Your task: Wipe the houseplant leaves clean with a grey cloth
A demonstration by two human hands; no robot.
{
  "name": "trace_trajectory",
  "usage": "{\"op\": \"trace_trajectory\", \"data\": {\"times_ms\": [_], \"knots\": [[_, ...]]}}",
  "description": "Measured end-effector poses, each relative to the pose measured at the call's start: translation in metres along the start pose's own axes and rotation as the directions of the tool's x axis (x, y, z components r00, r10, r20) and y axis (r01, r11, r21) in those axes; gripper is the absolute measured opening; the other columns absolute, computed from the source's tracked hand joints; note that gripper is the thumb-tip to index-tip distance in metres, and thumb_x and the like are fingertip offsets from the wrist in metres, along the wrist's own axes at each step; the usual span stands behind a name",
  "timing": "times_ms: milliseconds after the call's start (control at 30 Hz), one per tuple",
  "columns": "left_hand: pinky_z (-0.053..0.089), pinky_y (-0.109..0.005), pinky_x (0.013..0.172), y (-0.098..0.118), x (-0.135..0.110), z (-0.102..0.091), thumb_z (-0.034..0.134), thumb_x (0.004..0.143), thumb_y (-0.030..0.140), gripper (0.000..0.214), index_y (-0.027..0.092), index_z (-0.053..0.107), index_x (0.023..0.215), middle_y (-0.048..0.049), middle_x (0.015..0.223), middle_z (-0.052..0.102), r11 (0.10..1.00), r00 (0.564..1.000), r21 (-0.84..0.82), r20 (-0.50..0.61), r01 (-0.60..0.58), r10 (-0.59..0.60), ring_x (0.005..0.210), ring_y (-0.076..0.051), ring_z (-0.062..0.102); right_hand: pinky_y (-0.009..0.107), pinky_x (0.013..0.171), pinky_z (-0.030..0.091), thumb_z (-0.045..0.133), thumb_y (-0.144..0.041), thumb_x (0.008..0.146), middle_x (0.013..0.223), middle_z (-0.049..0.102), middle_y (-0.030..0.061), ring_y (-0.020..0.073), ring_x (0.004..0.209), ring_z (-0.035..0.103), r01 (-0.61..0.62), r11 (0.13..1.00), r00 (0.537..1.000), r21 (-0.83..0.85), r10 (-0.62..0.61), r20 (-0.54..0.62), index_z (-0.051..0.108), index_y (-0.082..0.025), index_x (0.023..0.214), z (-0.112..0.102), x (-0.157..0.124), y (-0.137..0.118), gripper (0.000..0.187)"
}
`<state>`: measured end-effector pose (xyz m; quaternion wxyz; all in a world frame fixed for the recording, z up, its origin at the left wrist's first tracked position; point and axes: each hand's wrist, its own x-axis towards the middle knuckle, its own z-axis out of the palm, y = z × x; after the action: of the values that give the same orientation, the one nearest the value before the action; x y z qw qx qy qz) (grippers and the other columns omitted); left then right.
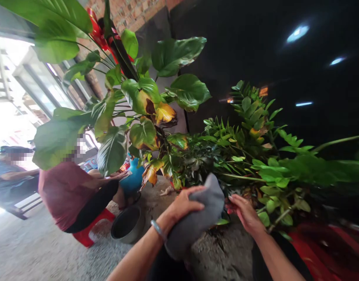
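A grey cloth (193, 226) hangs from my left hand (183, 205), whose thumb and fingers are closed on it. A bracelet circles that wrist. To the right, my right hand (245, 212) reaches to the edge of the leafy plants (226, 144), its fingertips close together near the leaves and stems. Whether those fingers pinch a leaf or stem is too small to make out. A tall broad-leaved plant (144, 93) stands ahead, several of its lower leaves yellow and brown.
A dark basin (128, 224) sits on the concrete floor (50, 257) at left. Beside it, a person in a pink shirt (65, 191) sits on a red stool (94, 228); another person (13, 175) sits farther left. A dark glossy wall (255, 47) rises behind the plants.
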<state>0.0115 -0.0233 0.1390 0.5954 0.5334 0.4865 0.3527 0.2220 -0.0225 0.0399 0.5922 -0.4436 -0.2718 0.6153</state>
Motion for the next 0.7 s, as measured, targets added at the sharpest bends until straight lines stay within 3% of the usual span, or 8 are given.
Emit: {"op": "trace_trajectory", "data": {"times_ms": [67,133,200,333,433,500,567,700], "knots": [[0.05,-0.025,0.062,-0.008,-0.017,-0.003,0.08,0.048,0.013,0.056,0.022,0.078,0.103,0.0003,0.077,0.075,0.998,0.992,0.028,0.113,0.056,-0.059,0.064,-0.016,0.064,0.03,0.046,0.045,0.087,-0.04,0.04,0.052,0.064,0.0,0.0175,0.048,0.057,0.004,1.0,1.0,-0.003,-0.004,0.001,0.062,-0.022,0.052,-0.003,0.001,0.001,0.033],[0.052,-0.026,0.063,0.005,-0.028,-0.01,0.083,0.049,0.015,0.059,0.021,0.076,0.108,-0.0012,0.083,0.076,0.997,0.998,-0.081,0.069,-0.007,0.013,0.068,-0.018,0.067,0.03,0.047,0.046,0.086,-0.04,0.04,0.054,0.065,-0.0001,0.0177,0.05,0.057,0.012,1.0,1.0,-0.006,-0.012,0.004,0.062,-0.023,0.054,-0.004,0.0,0.0,0.033],[0.053,-0.026,0.064,0.029,-0.029,-0.02,0.084,0.053,0.02,0.063,0.021,0.073,0.116,-0.0024,0.092,0.077,0.959,0.981,-0.22,-0.111,-0.178,0.157,0.072,-0.019,0.068,0.031,0.049,0.047,0.087,-0.04,0.041,0.06,0.069,0.0016,0.0186,0.053,0.06,0.015,1.0,1.0,-0.003,-0.015,0.004,0.063,-0.023,0.056,-0.002,-0.001,-0.001,0.033],[0.053,-0.024,0.066,0.048,-0.01,-0.034,0.081,0.059,0.023,0.065,0.022,0.068,0.123,-0.0021,0.1,0.076,0.85,0.846,-0.311,-0.471,-0.425,0.25,0.074,-0.017,0.068,0.03,0.047,0.047,0.089,-0.041,0.037,0.06,0.07,0.0017,0.0182,0.052,0.06,0.005,0.999,1.0,0.04,-0.005,-0.011,0.064,-0.023,0.055,0.006,-0.005,-0.003,0.036],[0.052,-0.025,0.063,0.008,-0.004,-0.029,0.081,0.056,0.021,0.062,0.019,0.071,0.117,-0.0014,0.086,0.076,0.921,0.881,-0.307,-0.467,-0.238,0.072,0.067,-0.016,0.066,0.03,0.047,0.047,0.091,-0.043,0.033,0.059,0.07,0.0018,0.0181,0.052,0.06,-0.01,0.999,1.0,0.05,0.011,-0.01,0.064,-0.022,0.054,0.008,-0.007,-0.004,0.04],[0.047,-0.026,0.054,-0.028,-0.012,-0.022,0.081,0.053,0.021,0.059,0.017,0.073,0.111,-0.0001,0.07,0.073,0.958,0.947,-0.285,-0.301,0.018,-0.107,0.055,-0.016,0.061,0.031,0.048,0.047,0.091,-0.044,0.033,0.058,0.07,0.0018,0.0185,0.052,0.06,-0.012,0.999,1.0,0.039,0.012,-0.008,0.065,-0.022,0.055,0.007,-0.006,-0.003,0.04],[0.048,-0.026,0.056,-0.049,-0.028,-0.019,0.08,0.054,0.022,0.057,0.017,0.074,0.111,-0.0014,0.073,0.074,0.949,0.97,-0.288,-0.166,0.125,-0.178,0.057,-0.017,0.063,0.032,0.049,0.047,0.09,-0.043,0.034,0.059,0.07,0.0018,0.0193,0.053,0.06,-0.02,0.999,1.0,0.035,0.02,-0.006,0.065,-0.022,0.056,0.004,-0.005,-0.001,0.04],[0.05,-0.025,0.057,-0.016,-0.048,-0.033,0.083,0.055,0.022,0.065,0.019,0.07,0.118,-0.002,0.084,0.075,0.958,0.972,-0.287,-0.228,-0.015,-0.053,0.059,-0.016,0.065,0.034,0.052,0.047,0.088,-0.04,0.039,0.061,0.07,0.0028,0.0213,0.056,0.061,-0.009,0.999,1.0,0.042,0.008,0.002,0.063,-0.023,0.058,0.002,-0.001,0.002,0.036]]}}
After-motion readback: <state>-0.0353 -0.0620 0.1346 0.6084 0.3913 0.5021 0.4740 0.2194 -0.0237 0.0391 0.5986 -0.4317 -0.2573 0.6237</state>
